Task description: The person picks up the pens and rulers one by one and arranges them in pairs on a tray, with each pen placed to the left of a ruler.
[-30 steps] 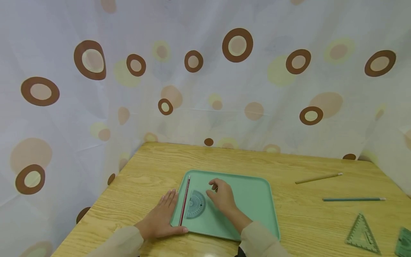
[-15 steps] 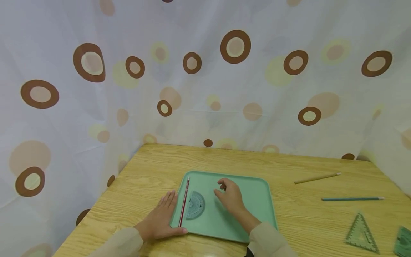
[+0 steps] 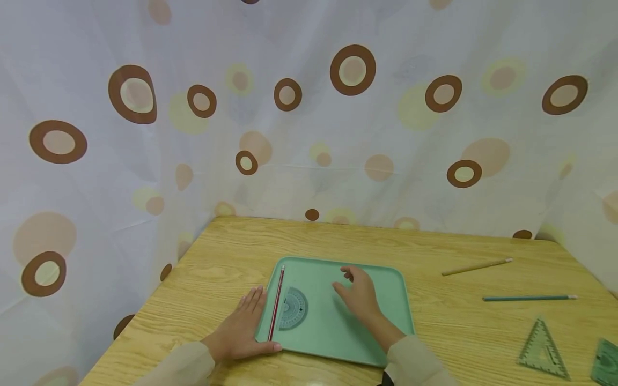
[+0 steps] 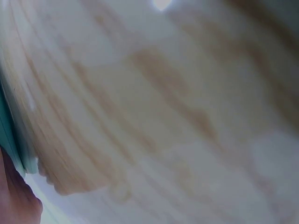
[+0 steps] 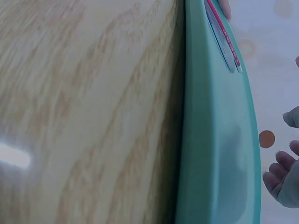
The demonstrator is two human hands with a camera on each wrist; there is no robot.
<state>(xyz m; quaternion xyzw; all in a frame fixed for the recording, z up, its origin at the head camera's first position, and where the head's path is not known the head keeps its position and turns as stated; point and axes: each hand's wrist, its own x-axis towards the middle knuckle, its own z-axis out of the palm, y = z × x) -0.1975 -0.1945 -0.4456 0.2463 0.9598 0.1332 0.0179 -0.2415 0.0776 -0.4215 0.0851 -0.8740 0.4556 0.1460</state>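
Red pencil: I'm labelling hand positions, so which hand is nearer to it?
Left. The left hand rests at the near left corner of the tray, thumb close to the near end of the red pencil. The right hand hovers over the tray, farther right, beyond the protractor.

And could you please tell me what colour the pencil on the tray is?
The pencil is mostly red, clearest in the head view.

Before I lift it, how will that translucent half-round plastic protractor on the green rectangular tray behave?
The protractor looks thin, so it's probably light for its size. It lies flat, so it's unlikely to roll. Pushed, it might slide easily, since the tray looks smooth.
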